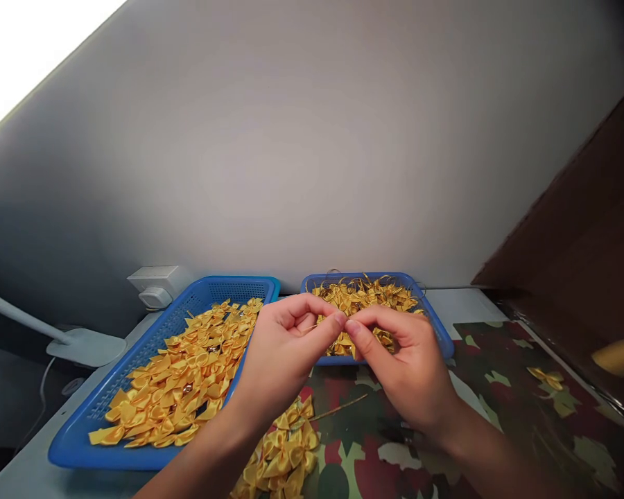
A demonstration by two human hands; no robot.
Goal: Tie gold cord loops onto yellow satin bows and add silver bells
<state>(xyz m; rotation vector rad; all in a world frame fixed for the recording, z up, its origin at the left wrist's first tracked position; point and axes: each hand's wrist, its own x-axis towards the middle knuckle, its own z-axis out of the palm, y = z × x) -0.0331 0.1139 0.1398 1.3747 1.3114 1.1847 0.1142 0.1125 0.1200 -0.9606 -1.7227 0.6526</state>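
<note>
My left hand (291, 346) and my right hand (405, 364) meet at the fingertips, each with thumb and forefinger pinched together. What they pinch is too small and covered to name; a thin gold strand shows by the left fingers. Just behind the hands is a blue basket (444, 338) of yellow satin bows (353, 298) with gold cords. To the left stands a larger blue basket (78, 430) heaped with yellow bows (187, 381). Loose yellow bows (286, 450) lie below my left hand, partly hidden by the forearm, with a gold cord (340, 407) sticking out.
A camouflage-patterned mat (343, 457) covers part of the white table (465, 305). One bow (546, 378) lies at the right, near a brown panel (577, 256). A white lamp base (86, 348) and a white wall box (156, 281) are at the left. A grey wall (312, 152) rises behind.
</note>
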